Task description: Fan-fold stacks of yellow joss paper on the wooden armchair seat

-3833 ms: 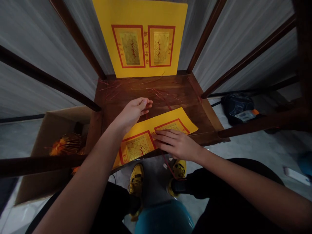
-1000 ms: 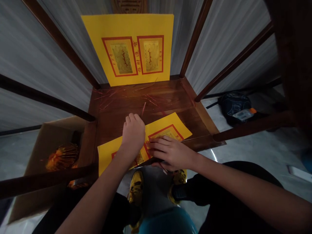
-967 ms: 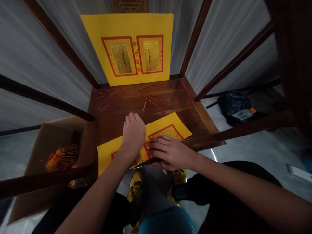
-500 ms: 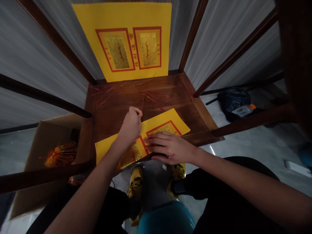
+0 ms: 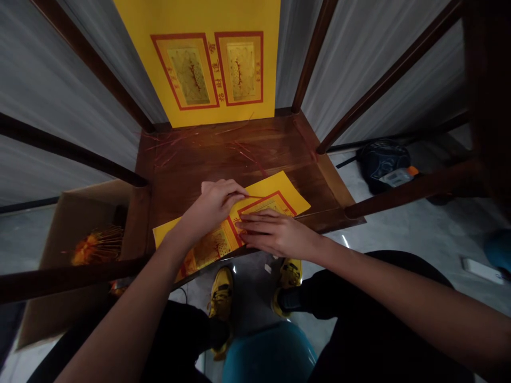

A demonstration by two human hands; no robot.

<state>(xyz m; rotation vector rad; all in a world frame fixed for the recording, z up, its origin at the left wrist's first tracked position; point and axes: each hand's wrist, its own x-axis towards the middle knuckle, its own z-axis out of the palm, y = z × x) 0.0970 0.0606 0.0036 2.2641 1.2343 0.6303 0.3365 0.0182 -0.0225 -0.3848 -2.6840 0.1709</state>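
Note:
A sheet of yellow joss paper (image 5: 285, 186) with red-framed gold panels lies slantwise along the front edge of a wooden chair seat (image 5: 183, 183). My left hand (image 5: 213, 205) is over the sheet, its fingers pinched on a thin reddish strand (image 5: 255, 197) that points right across the paper. Flat on the sheet's middle rests my right hand (image 5: 275, 231), fingers stretched out and covering part of the right panel. Farther back, several loose red strands (image 5: 170, 146) are scattered over the seat.
A larger yellow sheet (image 5: 217, 114) leans upright at the chair's back. Wooden rods (image 5: 311, 58) rise around the seat. At left stands a cardboard box (image 5: 56, 239) with an orange bundle (image 5: 98, 246). A black backpack (image 5: 383, 159) lies right on the floor. Below is a blue stool (image 5: 271, 354).
My left hand has turned and moved slightly right from the seat over the paper, and the strand in its fingers now shows. My right hand stays pressed on the sheet. The view has shifted slightly.

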